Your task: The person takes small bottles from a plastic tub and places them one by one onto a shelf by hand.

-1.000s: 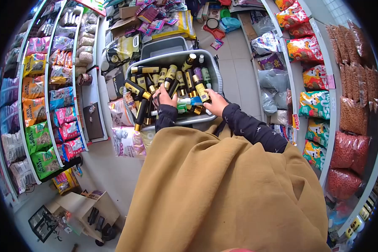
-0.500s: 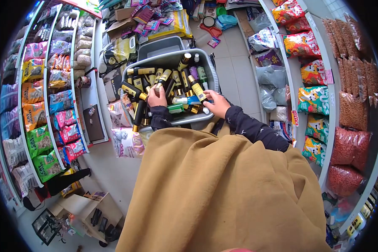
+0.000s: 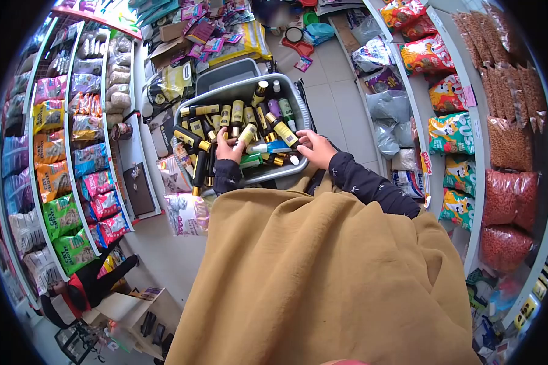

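A grey plastic tub (image 3: 303, 100) full of black-and-yellow bottles stands in front of me. Over its near left part, my left hand (image 3: 227, 149) is closed on a bottle with a yellow label (image 3: 247, 134), which lies tilted between thumb and fingers. My right hand (image 3: 316, 150) is at the tub's right side, fingers apart and curved, fingertips right at the end of another yellow-labelled bottle (image 3: 282, 129). Between the hands lie a blue bottle (image 3: 278, 146) and a green one (image 3: 251, 160). Purple and green bottles (image 3: 286, 109) lean by the far right corner.
Behind the tub sits another grey tub (image 3: 225, 74), with piled packets (image 3: 204, 30) beyond. Shelves of pet food bags flank both sides, green bags (image 3: 452, 135) on the right and orange ones (image 3: 52, 163) on the left. A person (image 3: 82, 292) is at the lower left beside a desk (image 3: 125, 307).
The bottle in my left hand has swung its upper end lower and nearer me. My right hand has shifted slightly off the bottle's side. A person has come further into view at lower left.
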Demonstrator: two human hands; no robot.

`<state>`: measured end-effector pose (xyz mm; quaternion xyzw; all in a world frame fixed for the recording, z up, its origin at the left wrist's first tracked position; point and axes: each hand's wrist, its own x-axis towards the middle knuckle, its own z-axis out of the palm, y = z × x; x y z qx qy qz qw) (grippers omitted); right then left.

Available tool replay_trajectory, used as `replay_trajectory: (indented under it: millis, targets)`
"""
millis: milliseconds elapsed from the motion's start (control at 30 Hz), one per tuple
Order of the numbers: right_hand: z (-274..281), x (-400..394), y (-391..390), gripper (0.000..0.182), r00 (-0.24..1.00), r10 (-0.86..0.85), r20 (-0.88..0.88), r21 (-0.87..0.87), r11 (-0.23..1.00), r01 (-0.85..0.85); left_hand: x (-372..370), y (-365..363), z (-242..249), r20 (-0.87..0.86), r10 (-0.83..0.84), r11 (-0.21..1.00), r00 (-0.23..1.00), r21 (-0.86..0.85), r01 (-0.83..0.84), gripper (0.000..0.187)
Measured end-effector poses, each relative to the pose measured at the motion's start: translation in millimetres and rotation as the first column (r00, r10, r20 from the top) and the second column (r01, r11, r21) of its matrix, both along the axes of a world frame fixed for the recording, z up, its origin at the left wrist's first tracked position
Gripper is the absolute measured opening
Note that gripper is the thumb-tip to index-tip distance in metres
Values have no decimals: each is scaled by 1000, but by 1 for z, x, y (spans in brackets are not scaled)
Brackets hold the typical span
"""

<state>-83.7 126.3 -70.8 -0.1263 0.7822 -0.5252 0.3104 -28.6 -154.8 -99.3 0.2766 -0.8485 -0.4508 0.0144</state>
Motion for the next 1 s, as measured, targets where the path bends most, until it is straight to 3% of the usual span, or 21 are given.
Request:
replay_trajectory:
  millis: [33, 133, 167, 267, 300, 367, 400, 533, 633, 800, 1000]
  targets:
    - [3, 0, 3, 44, 1000, -23, -10, -3, 1000, 23, 2, -2, 0, -2, -4, 1000, 1000, -1, 4, 47]
    - [18, -1, 10, 46, 997, -73, -34, -12, 997, 72, 8, -7, 0, -184, -171, 917, 968, 330, 224, 33]
    - [28, -1, 12, 46, 994, -86, -69, -67, 994, 81, 8, -4, 12, -189, -172, 917, 967, 329, 227, 33]
    - [68, -1, 20, 47, 984, -107, -145, -173, 982, 82, 1, 24, 94, -84, -210, 518, 974, 836, 183, 27]
    - [86, -1, 21, 49, 949, -79, -306, -207, 978, 15, -4, 31, 109, -91, -208, 517, 974, 835, 189, 27]
    - [115, 2, 23, 52, 796, -48, -604, -243, 962, -126, -15, 43, 135, -119, -415, 334, 902, 902, 273, 30]
    - [122, 4, 28, 52, 788, -53, -613, -243, 962, -124, -21, 51, 148, -146, -513, 234, 846, 924, 302, 31]
    - [144, 14, 53, 53, 835, -43, -549, -219, 971, -94, -39, 89, 193, -177, -429, 117, 886, 962, 249, 37]
    - [159, 23, 68, 50, 921, -335, -197, -453, 864, 217, -55, 111, 176, -303, -434, 174, 848, 896, 409, 34]
    - [190, 36, 101, 49, 855, -494, -157, -566, 754, 332, -70, 167, 194, -572, -453, 188, 684, 689, 700, 34]
    - [215, 56, 137, 51, 803, -566, -185, -617, 703, 354, -73, 230, 237, -635, -403, 122, 659, 676, 726, 35]
